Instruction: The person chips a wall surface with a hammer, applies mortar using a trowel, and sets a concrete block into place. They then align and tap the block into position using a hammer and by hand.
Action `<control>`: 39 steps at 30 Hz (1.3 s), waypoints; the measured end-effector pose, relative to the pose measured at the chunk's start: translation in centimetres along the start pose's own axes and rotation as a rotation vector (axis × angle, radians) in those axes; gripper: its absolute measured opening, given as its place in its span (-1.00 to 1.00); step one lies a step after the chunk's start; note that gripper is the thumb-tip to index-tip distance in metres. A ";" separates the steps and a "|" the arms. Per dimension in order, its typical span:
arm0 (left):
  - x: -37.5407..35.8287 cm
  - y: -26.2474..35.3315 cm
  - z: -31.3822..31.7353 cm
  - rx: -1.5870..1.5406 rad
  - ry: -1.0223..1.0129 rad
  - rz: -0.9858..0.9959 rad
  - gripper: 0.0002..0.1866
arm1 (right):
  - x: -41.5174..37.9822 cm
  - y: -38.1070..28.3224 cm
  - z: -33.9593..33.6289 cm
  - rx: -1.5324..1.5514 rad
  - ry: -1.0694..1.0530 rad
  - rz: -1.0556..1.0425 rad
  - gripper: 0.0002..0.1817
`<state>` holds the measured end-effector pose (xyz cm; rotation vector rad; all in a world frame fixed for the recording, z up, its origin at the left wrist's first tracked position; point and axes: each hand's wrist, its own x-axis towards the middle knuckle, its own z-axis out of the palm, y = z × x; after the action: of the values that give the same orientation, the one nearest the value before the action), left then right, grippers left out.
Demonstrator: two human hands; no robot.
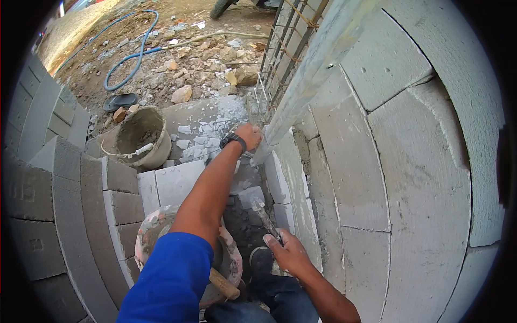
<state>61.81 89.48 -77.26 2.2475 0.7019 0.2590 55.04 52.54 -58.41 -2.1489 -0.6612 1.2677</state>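
Note:
My left hand (249, 137), with a dark watch (233, 141) on its wrist, reaches out to the foot of a mortar-smeared pale post (301, 89). Its fingers are curled beside the post, and whatever they hold is hidden. Nearer to me, my right hand (291, 254) is closed round the handle of a mortar-caked hand tool (266, 219). The tool's far end is a flat, pale, squarish piece (250, 197), close to the low block edge (280, 185). Under my left arm stands a mortar-stained tub (235, 253), and a wooden handle (223, 283) sticks out over its rim.
Grey block walls rise on the right (420, 156) and left (70, 215). A bucket (164, 141) with a white-handled tool stands ahead left. White block fragments (207, 137) litter the slab. Beyond are a blue hose (141, 54), rubble (182, 94), a sandal (120, 102) and rebar (274, 48).

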 end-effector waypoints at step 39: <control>0.1 0.8 -1.5 0.117 -0.097 -0.020 -0.71 | 1.2 -1.1 -0.1 -0.096 -0.064 0.036 -0.42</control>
<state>61.63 90.03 -75.66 2.3454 0.7035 0.1011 55.52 54.15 -58.36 -2.2144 -0.7256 1.3541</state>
